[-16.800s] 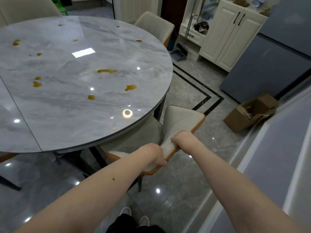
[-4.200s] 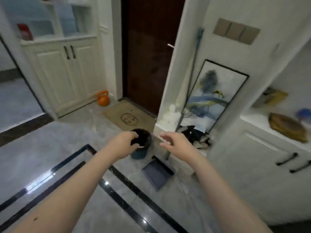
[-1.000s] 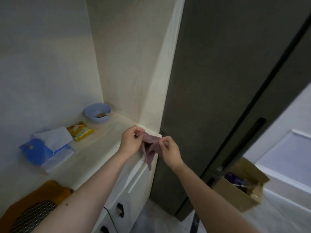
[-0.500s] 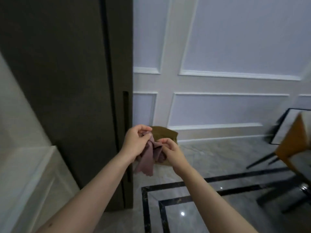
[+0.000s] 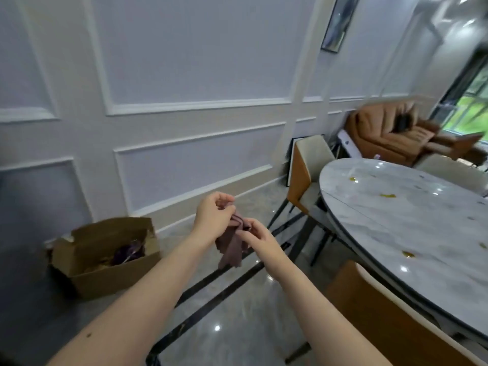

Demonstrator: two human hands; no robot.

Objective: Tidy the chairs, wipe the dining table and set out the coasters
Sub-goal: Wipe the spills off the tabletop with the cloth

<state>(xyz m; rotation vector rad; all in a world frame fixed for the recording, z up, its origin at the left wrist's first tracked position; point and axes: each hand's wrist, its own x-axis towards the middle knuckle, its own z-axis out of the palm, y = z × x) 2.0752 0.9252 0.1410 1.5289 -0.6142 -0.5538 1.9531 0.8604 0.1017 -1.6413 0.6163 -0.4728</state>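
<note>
**Cloth in hand, table back in view**

An open brown cardboard box [image 5: 105, 253] sits on the floor at left. In the middle, the left hand [image 5: 214, 220] and right hand [image 5: 254, 237] both pinch a small mauve wiping cloth [image 5: 232, 247], which hangs between them. Half a second ago they faced a dark cabinet; now the stained grey marble dining table [image 5: 401, 223] lies at right, so wiping looks imminent.

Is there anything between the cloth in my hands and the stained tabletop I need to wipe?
Nothing visible blocks it. Both hands, left and right, hold the mauve cloth over open floor, left of the marble table. A chair sits tucked at the far edge and another at the near edge; the rim between them is open.
</note>
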